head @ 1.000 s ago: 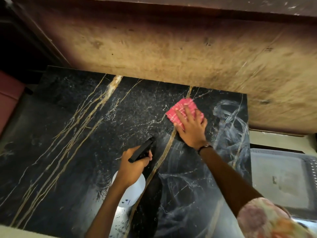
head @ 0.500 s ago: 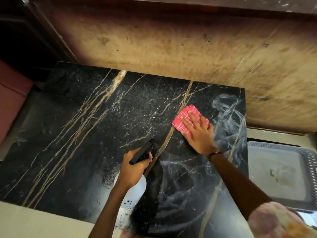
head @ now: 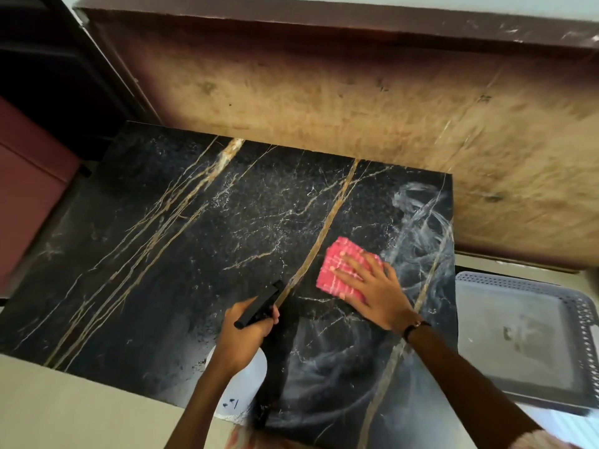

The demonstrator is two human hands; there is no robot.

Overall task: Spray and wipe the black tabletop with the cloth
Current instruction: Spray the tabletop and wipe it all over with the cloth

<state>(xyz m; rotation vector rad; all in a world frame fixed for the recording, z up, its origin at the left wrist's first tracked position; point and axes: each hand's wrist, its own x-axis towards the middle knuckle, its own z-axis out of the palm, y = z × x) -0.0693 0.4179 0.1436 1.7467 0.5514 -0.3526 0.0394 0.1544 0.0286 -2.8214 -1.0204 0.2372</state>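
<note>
The cloth [head: 345, 265], pressed flat under the spread right hand [head: 372, 290], had been drawn nearer across the tabletop [head: 194, 254], widening the wiped patch, while the bottle [head: 249, 377] stayed clenched in the left hand [head: 248, 332]

One black marble tabletop with gold and white veins [head: 181, 241] is in view. On it lies one folded pink checked cloth [head: 337, 270]. There is one white spray bottle with a black trigger head [head: 249, 374]. Two bare hands show: one left hand [head: 246, 335] and one right hand [head: 372, 293]. One grey perforated plastic tray [head: 577, 319] sits beside the tabletop.
</note>
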